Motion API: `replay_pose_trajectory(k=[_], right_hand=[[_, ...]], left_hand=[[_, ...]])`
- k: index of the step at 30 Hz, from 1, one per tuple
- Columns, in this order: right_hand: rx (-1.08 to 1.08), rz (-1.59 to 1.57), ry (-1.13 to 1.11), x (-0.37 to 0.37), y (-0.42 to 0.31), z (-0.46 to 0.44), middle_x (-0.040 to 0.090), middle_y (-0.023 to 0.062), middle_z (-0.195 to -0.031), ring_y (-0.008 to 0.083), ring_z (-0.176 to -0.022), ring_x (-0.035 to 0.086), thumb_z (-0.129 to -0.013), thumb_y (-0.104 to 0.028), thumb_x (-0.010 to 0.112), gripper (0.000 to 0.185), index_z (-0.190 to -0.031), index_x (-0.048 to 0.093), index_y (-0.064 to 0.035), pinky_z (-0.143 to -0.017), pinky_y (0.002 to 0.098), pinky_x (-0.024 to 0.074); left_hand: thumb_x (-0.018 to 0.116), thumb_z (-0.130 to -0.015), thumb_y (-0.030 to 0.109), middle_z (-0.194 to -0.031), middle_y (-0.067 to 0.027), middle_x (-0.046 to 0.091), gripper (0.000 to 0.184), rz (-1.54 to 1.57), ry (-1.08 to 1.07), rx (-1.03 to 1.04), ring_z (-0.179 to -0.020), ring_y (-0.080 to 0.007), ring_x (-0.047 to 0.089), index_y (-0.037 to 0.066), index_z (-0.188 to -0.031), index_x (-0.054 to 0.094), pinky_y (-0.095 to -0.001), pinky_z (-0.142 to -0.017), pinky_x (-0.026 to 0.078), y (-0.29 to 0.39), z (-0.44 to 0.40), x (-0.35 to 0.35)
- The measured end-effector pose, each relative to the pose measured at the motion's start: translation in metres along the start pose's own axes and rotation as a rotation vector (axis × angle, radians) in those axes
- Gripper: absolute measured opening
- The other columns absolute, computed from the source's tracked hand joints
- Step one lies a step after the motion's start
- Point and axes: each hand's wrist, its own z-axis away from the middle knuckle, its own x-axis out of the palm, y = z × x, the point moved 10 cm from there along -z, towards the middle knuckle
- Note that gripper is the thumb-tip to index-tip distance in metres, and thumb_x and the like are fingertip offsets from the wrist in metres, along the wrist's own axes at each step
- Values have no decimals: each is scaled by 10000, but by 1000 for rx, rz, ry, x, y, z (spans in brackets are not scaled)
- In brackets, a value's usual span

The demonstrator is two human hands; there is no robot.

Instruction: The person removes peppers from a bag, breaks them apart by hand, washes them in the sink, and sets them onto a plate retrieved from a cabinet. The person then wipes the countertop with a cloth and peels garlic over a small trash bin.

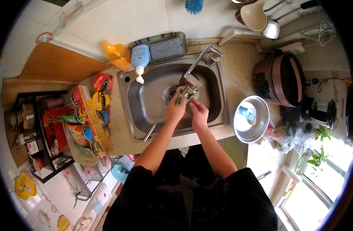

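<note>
Both hands are over the stainless steel sink [145, 104], beneath the tap [199, 63]. My left hand [176, 111] has its fingers closed around a small green piece [179, 101] that looks like a vegetable; its exact kind cannot be made out. Close beside it, my right hand [200, 114] has thumb and fingers pinched together, with a bit of green at the fingertips. Behind the left hand lies a round metal utensil [169, 93], partly hidden. A long metal handle [154, 127] slants over the sink's front rim.
A blue pump bottle [140, 57] and a drain tray [166, 48] stand behind the sink. On the right are a metal bowl [240, 133] and a rice cooker [278, 79]. Boxed snack cups [92, 119] line the left side.
</note>
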Motion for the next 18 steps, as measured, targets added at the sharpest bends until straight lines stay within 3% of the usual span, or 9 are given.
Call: replay_pose_trajectory(k=[2,5,6,9,10,15,18], right_hand=[[-131,154,-55,6,-17,-3,696,49,-1074,122,-948,638,-921,-7,708,204,-1118,689,41,-855,264,507],[-326,401,-83,11,-30,-18,703,60,-1006,133,-876,646,-885,-21,738,164,-1041,719,28,-790,270,512],[-389,486,-82,13,-32,-22,707,73,-978,143,-847,653,-873,-28,748,151,-1013,726,26,-764,276,517],[-564,724,-117,39,-50,-13,702,180,-942,292,-804,704,-815,-23,753,102,-904,733,24,-732,346,560],[-660,753,-127,52,-63,-3,676,202,-843,354,-737,674,-803,-55,766,115,-848,712,35,-654,393,533],[-735,866,-179,64,-50,-6,647,206,-752,378,-659,627,-832,-108,776,212,-716,679,41,-571,450,478],[-749,913,-197,72,-52,-3,655,211,-763,384,-673,632,-849,-136,780,195,-764,718,27,-596,455,495]], left_hand=[[679,-951,305,-1209,-98,705,456,346,53,-89,-1065,-200,667,47,-1322,624,-330,-907,508,-38,-20,10],[665,-967,343,-1334,-63,637,455,758,-133,-402,-1185,-186,598,85,-1338,616,-355,-971,472,-39,-11,33],[672,-969,337,-1264,-45,662,384,696,-176,-507,-1112,-173,624,119,-1283,643,-359,-922,494,-59,-11,38],[687,-968,333,-1184,-34,688,343,810,-199,-478,-1058,-171,646,117,-1232,656,-353,-872,513,-74,-19,45],[692,-966,331,-1155,-30,695,328,844,-171,-486,-1041,-173,653,119,-1214,659,-353,-860,517,-74,-20,44],[793,-899,286,-967,-38,720,268,973,-14,-479,-861,-191,686,100,-1053,677,-370,-745,549,-61,-20,26],[675,-979,306,-1033,-26,715,235,985,43,-460,-958,-185,670,120,-1120,653,-359,-828,531,-58,-25,16]])
